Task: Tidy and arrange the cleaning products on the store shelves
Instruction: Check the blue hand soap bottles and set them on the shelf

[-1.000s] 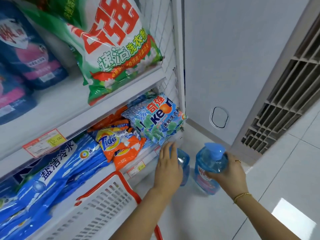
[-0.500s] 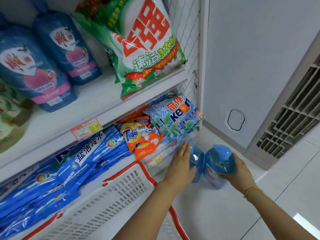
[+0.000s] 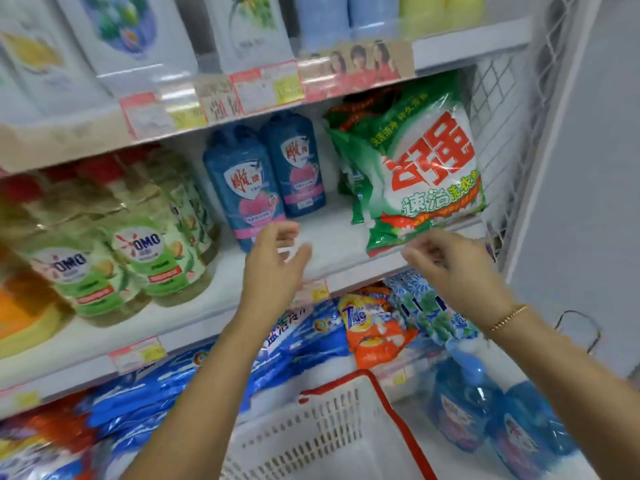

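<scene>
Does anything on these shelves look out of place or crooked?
Yes. The green bag on the middle shelf leans askew, its bottom edge hanging over the shelf front. Two blue bottles stand on the floor by the basket rather than on a shelf.

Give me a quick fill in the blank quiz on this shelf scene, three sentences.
1. The two blue bottles stand on the ____.
2. The white basket has a ____ rim.
3. The bracelet is on the person's ____ wrist.
Missing words: floor; red; right.
</scene>
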### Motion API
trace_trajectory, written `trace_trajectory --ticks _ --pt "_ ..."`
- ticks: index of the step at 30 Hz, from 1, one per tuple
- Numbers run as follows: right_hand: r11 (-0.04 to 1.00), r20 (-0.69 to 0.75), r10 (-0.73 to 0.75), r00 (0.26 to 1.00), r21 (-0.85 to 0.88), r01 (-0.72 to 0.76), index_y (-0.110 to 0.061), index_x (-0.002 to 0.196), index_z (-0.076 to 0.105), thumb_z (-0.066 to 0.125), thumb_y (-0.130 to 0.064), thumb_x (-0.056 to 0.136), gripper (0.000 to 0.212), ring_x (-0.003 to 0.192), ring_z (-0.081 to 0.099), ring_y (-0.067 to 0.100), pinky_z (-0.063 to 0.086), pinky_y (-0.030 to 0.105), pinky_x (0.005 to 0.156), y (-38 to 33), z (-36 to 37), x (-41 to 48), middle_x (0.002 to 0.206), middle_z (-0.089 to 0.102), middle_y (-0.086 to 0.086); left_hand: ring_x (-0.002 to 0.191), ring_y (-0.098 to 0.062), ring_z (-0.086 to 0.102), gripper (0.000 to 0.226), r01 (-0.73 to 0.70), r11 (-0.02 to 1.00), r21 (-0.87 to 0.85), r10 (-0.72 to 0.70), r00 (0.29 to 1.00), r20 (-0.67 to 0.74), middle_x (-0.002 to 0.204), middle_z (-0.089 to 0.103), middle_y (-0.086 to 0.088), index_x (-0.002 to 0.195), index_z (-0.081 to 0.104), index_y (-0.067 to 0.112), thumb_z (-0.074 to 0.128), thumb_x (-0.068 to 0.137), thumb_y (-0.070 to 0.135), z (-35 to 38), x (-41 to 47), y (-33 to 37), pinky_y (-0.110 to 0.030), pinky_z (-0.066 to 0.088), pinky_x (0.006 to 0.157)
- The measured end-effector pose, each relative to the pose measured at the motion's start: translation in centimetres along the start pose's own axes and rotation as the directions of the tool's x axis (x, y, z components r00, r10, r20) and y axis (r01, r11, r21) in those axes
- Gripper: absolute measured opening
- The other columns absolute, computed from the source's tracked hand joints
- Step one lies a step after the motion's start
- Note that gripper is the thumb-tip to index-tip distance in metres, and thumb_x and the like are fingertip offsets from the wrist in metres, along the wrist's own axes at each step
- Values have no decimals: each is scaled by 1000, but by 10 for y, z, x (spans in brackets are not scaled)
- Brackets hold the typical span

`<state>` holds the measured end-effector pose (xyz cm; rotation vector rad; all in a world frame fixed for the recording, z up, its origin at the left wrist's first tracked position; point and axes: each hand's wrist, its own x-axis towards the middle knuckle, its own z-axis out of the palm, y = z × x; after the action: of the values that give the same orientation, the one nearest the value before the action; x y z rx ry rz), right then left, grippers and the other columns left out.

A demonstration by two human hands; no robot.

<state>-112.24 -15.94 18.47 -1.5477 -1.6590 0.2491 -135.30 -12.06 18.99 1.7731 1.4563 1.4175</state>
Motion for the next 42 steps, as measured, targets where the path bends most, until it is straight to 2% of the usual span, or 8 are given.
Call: trace_trajectory --ticks 4,7,14,22,27,34,38,42 --pt "960 250 -40 967 -260 107 -17 128 57 49 -40 96 40 103 62 24 50 34 86 -22 72 54 114 67 7 91 -3 57 53 147 988 -48 -153 978 -143 119 54 2 129 45 9 72 84 10 -37 61 -40 -26 45 82" --pt "896 378 55 924 -428 122 -9 111 62 40 -42 98 42 105 58 29 46 32 80 -26 117 80 114 64 13 98 -21 62 41 210 975 -76 -217 970 -106 113 61 -1 113 52 12 76 80 7 -45 95 -62 -33 50 87" --pt "808 352 64 934 -567 159 -7 102 65 47 -43 94 41 99 61 29 47 31 79 -27 141 111 106 66 13 99 -19 64 58 354 904 -238 -373 927 -40 112 64 2 107 54 28 88 59 30 -40 146 -80 -36 52 87" --pt "809 362 99 927 -572 137 -9 100 66 47 -46 92 42 96 61 28 48 30 76 -30 138 113 104 67 12 90 -14 64 65 191 976 -108 -203 972 -118 104 64 4 116 54 10 90 62 22 -30 123 -81 -23 51 73" --pt "966 393 214 895 53 -254 -12 135 51 59 -30 91 48 109 59 21 45 23 87 -40 121 93 117 64 9 92 -16 64 65 192 976 -100 -209 956 -204 105 64 4 111 57 13 91 59 31 -18 107 -66 -27 52 79" --pt "535 363 245 899 722 -438 -17 141 33 64 -2 86 65 96 60 17 48 26 91 -70 116 67 109 61 -3 82 -18 70 40 478 611 -631 -538 835 112 102 72 -9 109 64 12 81 74 23 -13 74 -44 -30 57 58" --pt "277 432 276 859 820 -501 -11 151 13 64 -6 87 83 116 55 22 41 35 103 -62 90 62 139 49 11 88 -19 72 54 478 518 -709 -511 838 192 111 71 -9 124 60 13 78 75 25 -14 60 -45 -36 59 67" --pt "395 490 251 834 735 -551 -16 139 42 72 -23 80 66 111 61 24 48 43 97 -67 68 54 122 64 10 84 -15 73 47 441 467 -767 -442 867 230 110 71 -8 118 63 14 74 73 24 -21 49 -20 -35 59 65"
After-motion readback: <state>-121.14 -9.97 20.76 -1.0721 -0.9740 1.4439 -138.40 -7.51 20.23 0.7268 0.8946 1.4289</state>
